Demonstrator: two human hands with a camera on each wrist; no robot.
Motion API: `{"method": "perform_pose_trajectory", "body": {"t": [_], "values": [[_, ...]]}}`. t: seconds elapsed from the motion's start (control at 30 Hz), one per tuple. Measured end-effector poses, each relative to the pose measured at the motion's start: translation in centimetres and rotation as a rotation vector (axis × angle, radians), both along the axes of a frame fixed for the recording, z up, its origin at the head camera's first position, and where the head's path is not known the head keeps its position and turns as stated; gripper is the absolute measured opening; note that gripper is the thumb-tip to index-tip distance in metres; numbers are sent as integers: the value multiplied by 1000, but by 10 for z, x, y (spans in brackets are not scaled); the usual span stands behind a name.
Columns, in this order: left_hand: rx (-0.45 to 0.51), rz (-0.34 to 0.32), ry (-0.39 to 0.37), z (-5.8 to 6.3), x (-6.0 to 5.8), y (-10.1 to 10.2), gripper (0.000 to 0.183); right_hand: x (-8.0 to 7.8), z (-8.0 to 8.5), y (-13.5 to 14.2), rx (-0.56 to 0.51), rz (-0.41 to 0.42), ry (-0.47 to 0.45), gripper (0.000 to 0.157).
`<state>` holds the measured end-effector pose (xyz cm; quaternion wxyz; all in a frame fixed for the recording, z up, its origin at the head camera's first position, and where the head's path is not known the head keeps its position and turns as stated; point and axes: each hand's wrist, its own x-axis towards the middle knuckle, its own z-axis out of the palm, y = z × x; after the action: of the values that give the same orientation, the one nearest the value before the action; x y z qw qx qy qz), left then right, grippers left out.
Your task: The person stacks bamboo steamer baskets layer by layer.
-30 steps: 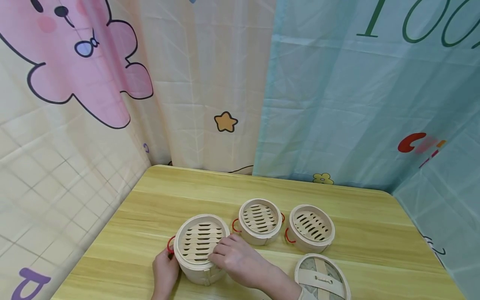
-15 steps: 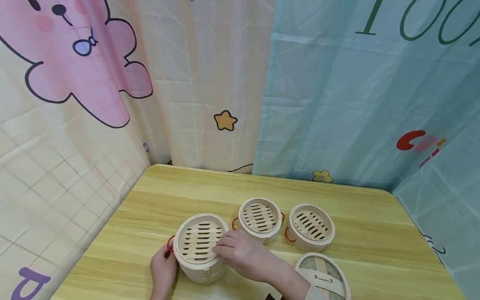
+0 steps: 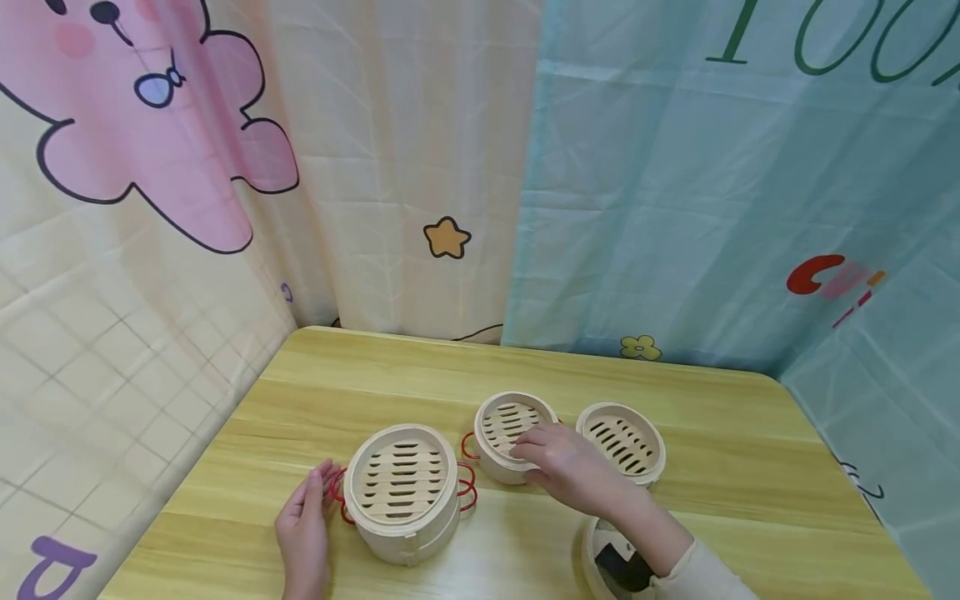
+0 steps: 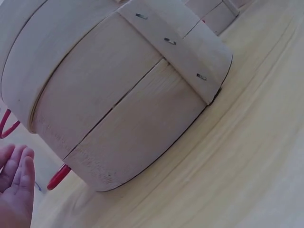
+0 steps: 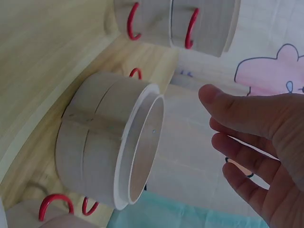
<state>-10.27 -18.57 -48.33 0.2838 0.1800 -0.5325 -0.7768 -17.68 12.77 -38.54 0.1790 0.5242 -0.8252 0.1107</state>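
Observation:
A bamboo steamer basket stack [image 3: 405, 492] with red handles on both sides and a slatted top stands at the left. Beside its left handles is my left hand [image 3: 303, 525], fingers loosely extended; in the left wrist view the fingers [image 4: 23, 175] lie apart from the red handle [image 4: 58, 176]. My right hand [image 3: 570, 467] hovers over the near right side of the smaller middle steamer [image 3: 502, 462], partly covering it. The right wrist view shows thumb and fingers parted, holding nothing, facing that steamer's rim [image 5: 124, 152].
Another small steamer [image 3: 622, 442] stands to the right of the middle one, partly behind the right forearm. A round steamer lid [image 3: 602, 537] lies under the right wrist, partly covered by a black wrist device [image 3: 626, 571]. Printed curtains [image 3: 405, 167] hang behind the wooden table [image 3: 360, 358].
My right hand has left the left stack's rim and moved right, over the middle steamer. My left hand has let go of the red handle and shifted slightly left.

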Motion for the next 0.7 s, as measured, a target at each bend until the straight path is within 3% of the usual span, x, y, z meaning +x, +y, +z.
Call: {"method": "perform_pose_trajectory", "body": {"t": [0.13,0.33,0.7], "values": [[9,-30,38,5,1,3,37,-7,-6,14,39,-12,-22,32],[2,-21,15,7,2,8,32,-14,-15,25,78,-36,-57,34],[-107,-9,39,-1,-3,12,25,-26,-32,26,172,-45,-77,37]]}}
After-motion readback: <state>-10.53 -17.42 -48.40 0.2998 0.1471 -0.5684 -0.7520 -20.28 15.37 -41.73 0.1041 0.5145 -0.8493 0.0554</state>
